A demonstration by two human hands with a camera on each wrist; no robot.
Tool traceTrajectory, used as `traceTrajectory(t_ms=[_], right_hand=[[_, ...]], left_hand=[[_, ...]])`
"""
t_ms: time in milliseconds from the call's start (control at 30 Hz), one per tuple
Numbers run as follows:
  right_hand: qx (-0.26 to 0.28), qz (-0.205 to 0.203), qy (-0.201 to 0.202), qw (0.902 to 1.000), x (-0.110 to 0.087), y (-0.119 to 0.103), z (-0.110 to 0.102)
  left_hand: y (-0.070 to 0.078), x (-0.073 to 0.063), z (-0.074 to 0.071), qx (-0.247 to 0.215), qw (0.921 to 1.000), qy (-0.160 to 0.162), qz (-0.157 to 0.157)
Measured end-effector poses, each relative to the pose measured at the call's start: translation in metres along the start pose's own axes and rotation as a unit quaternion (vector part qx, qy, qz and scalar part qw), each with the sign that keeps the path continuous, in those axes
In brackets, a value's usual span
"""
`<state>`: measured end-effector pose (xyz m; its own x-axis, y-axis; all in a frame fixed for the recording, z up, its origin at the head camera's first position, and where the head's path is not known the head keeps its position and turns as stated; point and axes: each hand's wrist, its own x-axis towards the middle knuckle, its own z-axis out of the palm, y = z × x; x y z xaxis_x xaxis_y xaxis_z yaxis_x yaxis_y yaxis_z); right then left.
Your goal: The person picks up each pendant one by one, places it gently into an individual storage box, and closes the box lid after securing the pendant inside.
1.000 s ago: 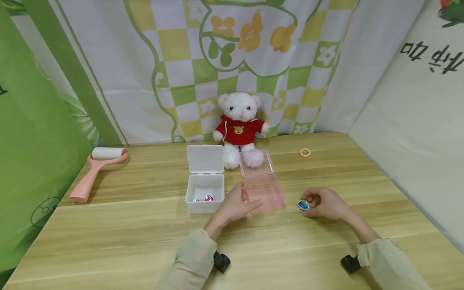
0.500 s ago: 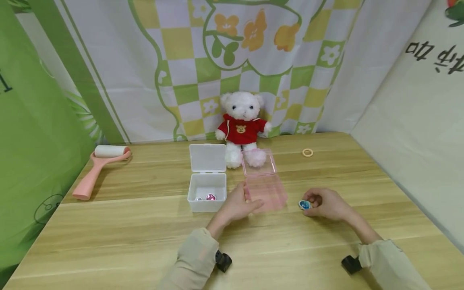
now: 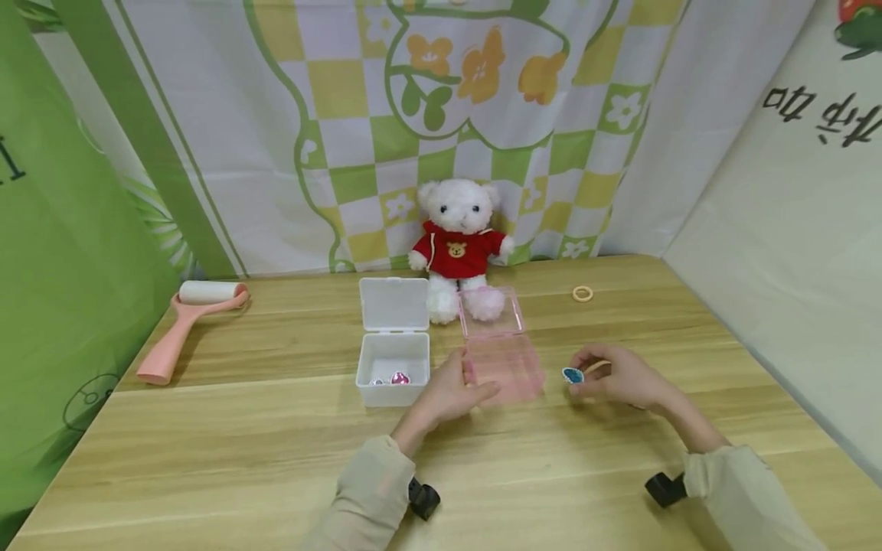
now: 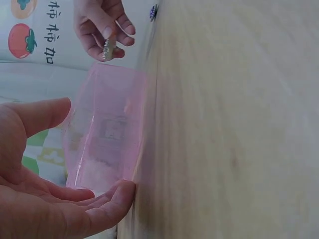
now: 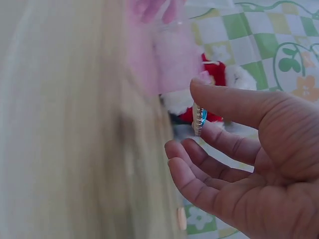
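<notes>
My right hand (image 3: 620,375) pinches a blue gem (image 3: 573,375) with a beaded silver rim between thumb and index finger. In the right wrist view the gem (image 5: 200,119) is seen edge-on, the other fingers loosely bent below. Straight fingers of my left hand (image 3: 451,386) lie along the left side of a pink see-through box (image 3: 506,371), lid tipped back, with the thumb near its front. The left wrist view shows the pink box (image 4: 107,119) between my two hands. Left of it stands a white box (image 3: 393,394), lid raised, holding a pink gem (image 3: 400,378) and a smaller one.
A white teddy bear (image 3: 455,252) in a red hoodie sits behind the boxes. A pink lint roller (image 3: 172,337) lies far left, and a pale ring (image 3: 583,294) back right. Beyond my right hand, a small purple gem (image 4: 153,12) lies on the table (image 3: 276,459).
My right hand has come slightly up and left with the blue gem, which has turned in the fingers. The left hand stays at the pink box.
</notes>
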<state>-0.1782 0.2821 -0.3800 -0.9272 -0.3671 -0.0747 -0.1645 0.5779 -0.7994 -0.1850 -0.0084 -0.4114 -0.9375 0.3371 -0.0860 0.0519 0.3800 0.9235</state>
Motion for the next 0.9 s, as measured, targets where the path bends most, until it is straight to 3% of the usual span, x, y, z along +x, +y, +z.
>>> traceTrajectory(t_ms=[367,633,900], right_hand=[[0.024,-0.024,0.004,0.9994,0.009,-0.028,0.000],[0.017,-0.009,0.009,0.9998,0.025,-0.053,0.006],[0.030,-0.021,0.005,0.9993,0.041,-0.066,0.012]], left_hand=[[-0.001,0.001,-0.001,-0.004,1.0000,-0.002,0.006],[-0.001,0.001,-0.002,-0.010,0.9999,0.000,0.011],[-0.002,0.002,0.000,-0.010,0.9999,-0.002,0.010]])
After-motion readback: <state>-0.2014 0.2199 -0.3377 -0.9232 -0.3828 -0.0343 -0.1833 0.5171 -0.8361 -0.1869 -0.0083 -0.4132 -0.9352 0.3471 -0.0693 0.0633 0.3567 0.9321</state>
